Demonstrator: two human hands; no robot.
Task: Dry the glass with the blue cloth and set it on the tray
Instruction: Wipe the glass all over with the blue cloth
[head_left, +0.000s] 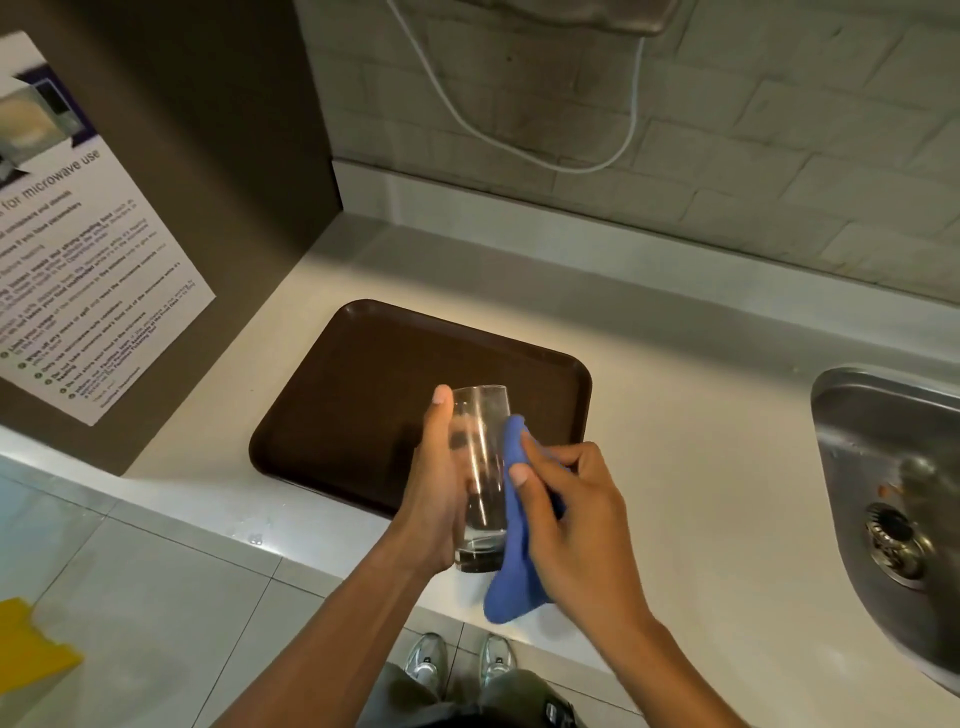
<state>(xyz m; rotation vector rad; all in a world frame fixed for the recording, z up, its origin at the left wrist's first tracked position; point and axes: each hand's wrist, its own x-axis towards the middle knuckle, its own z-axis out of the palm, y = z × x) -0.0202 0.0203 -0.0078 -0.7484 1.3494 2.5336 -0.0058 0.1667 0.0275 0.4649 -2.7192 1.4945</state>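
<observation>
A tall clear glass (480, 467) is held upright above the front edge of the counter, its mouth up. My left hand (436, 493) grips its left side, fingers running up the wall. My right hand (571, 509) presses a blue cloth (514, 545) against the glass's right side; the cloth hangs down below the glass's base. The dark brown tray (363, 395) lies flat on the white counter just behind the glass, with nothing on it.
A steel sink (893, 499) with a drain is set into the counter at the right. A brown cabinet side with a microwave-use notice (78, 270) stands at the left. A white cable (519, 135) hangs on the tiled wall. The floor and my shoes show below.
</observation>
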